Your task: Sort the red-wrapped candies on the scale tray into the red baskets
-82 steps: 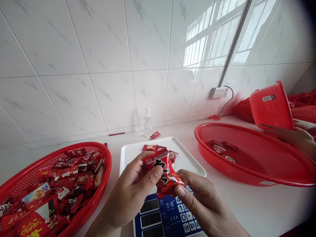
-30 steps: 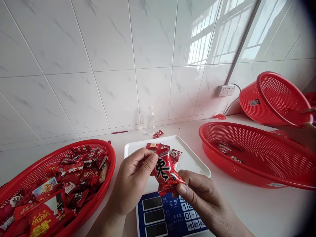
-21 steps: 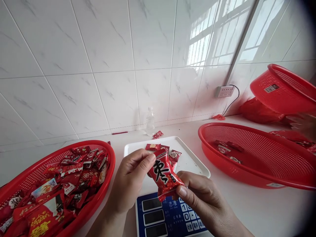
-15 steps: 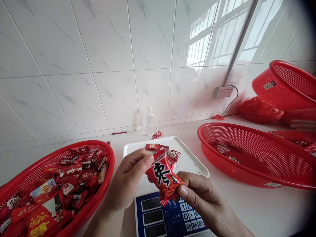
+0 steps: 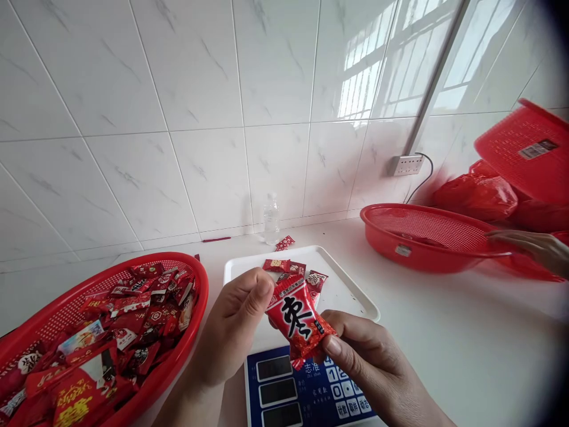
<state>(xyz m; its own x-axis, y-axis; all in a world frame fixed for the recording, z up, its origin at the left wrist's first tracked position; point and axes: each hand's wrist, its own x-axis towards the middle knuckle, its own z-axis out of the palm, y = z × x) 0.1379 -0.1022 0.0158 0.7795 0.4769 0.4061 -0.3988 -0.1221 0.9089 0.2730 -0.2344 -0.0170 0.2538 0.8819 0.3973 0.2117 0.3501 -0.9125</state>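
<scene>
Between my two hands is a small red snack packet with a large black character on its front. My left hand pinches its upper left corner, thumb on top. My right hand grips the lower right end between thumb and fingers. The packet is held over a digital scale with a blue keypad panel and dark displays. Behind it, on the scale's white tray, lie several red packets, partly hidden by the held one.
At left stands a red basket full of packets. Another person's hand touches a red basket at right, below a tilted red basket and red bags. A clear bottle stands by the wall near a loose packet.
The right-hand basket has shifted back, away from me, and another person's hand has appeared at it. The upper basket has tilted and moved right. My hands keep holding the packet almost unmoved.
</scene>
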